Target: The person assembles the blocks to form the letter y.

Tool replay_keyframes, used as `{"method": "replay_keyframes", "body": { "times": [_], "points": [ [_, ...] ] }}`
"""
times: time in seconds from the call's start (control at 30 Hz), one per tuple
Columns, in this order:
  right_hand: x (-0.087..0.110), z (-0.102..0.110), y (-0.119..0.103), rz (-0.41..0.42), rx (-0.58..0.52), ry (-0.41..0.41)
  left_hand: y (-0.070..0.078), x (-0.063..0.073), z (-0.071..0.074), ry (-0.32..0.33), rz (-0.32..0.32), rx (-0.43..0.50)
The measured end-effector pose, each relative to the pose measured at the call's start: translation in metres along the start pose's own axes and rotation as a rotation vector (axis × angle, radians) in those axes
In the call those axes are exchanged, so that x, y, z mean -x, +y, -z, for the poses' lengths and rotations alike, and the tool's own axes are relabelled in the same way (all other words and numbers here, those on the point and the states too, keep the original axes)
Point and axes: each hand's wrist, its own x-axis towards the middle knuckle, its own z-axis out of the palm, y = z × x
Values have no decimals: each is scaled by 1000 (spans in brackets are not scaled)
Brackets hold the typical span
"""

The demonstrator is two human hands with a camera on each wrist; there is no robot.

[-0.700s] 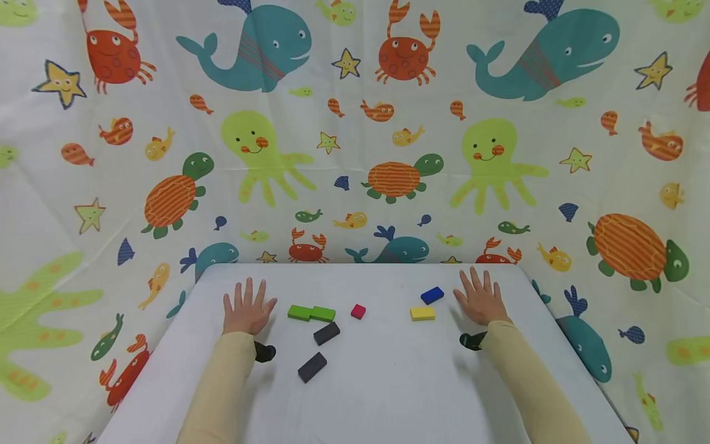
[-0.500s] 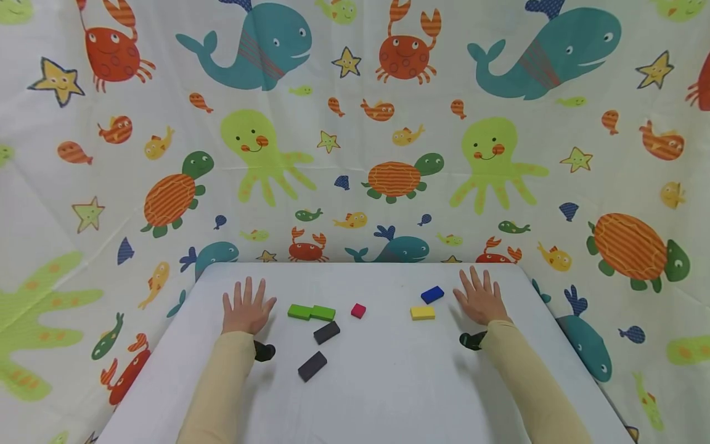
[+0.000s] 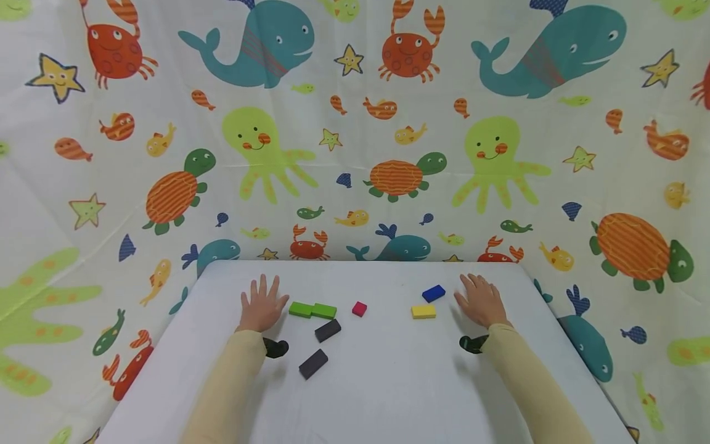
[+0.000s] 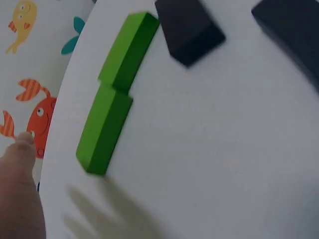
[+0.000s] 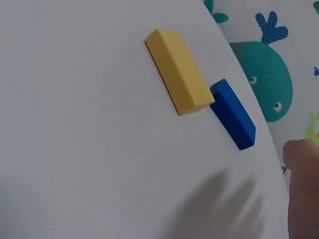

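My left hand (image 3: 262, 307), fingers spread and holding nothing, is just left of two green blocks (image 3: 312, 310) that lie end to end, slightly offset. Only one of its digits shows at the edge of the left wrist view, with finger shadows near the green blocks. Two black blocks (image 3: 328, 331) lie at angles nearer the person. A small red block (image 3: 359, 309) sits alone mid-table. On the other side, my right hand (image 3: 481, 300) holds nothing, its fingers extended, to the right of a blue block (image 3: 434, 293) and a yellow block (image 5: 179, 72).
The blocks lie on a white table (image 3: 383, 382) whose far edge meets a white curtain (image 3: 344, 92) printed with sea animals. The curtain also runs along both sides. A dark wrist camera (image 3: 275, 348) sits at the left sleeve, another at the right.
My left hand has moved to the right, closer to the green blocks. The right hand's fingers have drawn closer together and dipped a little. The blocks lie as before.
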Motion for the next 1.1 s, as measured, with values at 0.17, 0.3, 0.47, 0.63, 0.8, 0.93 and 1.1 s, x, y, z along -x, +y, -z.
{"method": "replay_keyframes", "body": {
  "times": [0.17,0.3,0.47,0.63,0.8,0.93,1.1],
  "points": [
    [-1,-3,-19,9,-70,121,45,-10,-6,35,-96,144],
    [1,-10,-43,-13,-136,96,86,-15,-19,60,-168,235],
    [9,-22,-75,-60,-209,8,125,-13,-39,19,-245,254],
    [14,-33,-100,-116,-231,-18,145,-11,-50,-47,-272,249],
    [18,-38,-112,-164,-238,0,153,-12,-53,-60,-305,228],
    [21,-39,-116,-189,-250,2,155,-12,-59,-31,-328,209],
    [18,-39,-113,-206,-338,-10,161,-11,-67,21,-299,177]
  ]
}}
